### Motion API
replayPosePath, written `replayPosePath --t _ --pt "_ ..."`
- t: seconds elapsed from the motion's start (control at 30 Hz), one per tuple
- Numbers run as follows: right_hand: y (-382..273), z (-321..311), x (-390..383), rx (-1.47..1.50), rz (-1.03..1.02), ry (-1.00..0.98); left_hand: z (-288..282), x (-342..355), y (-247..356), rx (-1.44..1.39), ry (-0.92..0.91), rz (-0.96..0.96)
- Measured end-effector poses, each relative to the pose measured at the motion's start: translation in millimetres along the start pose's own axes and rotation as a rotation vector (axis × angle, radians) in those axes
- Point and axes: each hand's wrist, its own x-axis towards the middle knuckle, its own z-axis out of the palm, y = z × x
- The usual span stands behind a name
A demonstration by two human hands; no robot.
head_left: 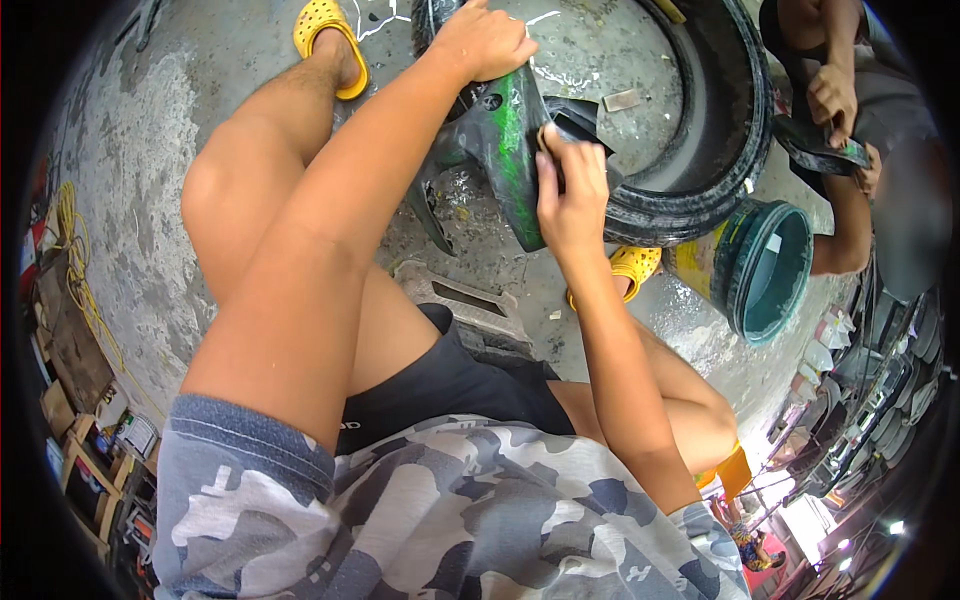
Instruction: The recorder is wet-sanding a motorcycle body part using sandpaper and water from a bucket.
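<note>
A curved dark plastic fairing panel (512,165) with worn green paint stands tilted between my legs, scuffed and wet-looking. My left hand (487,42) is closed over its far upper end. Against the panel's right edge, my right hand (574,195) has its fingers bent and pinched together. A thin brownish edge shows at those fingertips; the rest of that piece is hidden, so I cannot tell what it is. Behind the panel lies a black tyre (690,215), with another dark plastic piece (430,220) to the panel's left.
A teal-lined bucket (775,275) lies tipped at the right. Beyond it another person's hands (835,105) hold a dark panel. A small block (621,100) rests inside the tyre ring. A grey slotted block (465,305) sits between my legs. Yellow rope (75,250) lies far left.
</note>
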Motion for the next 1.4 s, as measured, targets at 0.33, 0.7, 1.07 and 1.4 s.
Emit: replayPosePath --t 0.33,0.7,1.07,1.4 --pt "-14.7 -0.4 -11.4 0.01 0.042 0.015 1.1 -1.9 -0.5 -0.064 0.012 -0.038" --pt "5.4 4.4 6.5 -0.03 0.014 0.036 4.1 5.6 0.6 -0.11 -0.042 -0.05" --pt "10.8 3.4 16.5 -0.169 -0.103 -0.009 7.5 -1.1 -0.2 -0.11 0.052 -0.056" --pt "14.0 5.3 20.5 -0.197 -0.147 -0.023 -0.8 -2.2 1.6 -0.1 -0.011 -0.057"
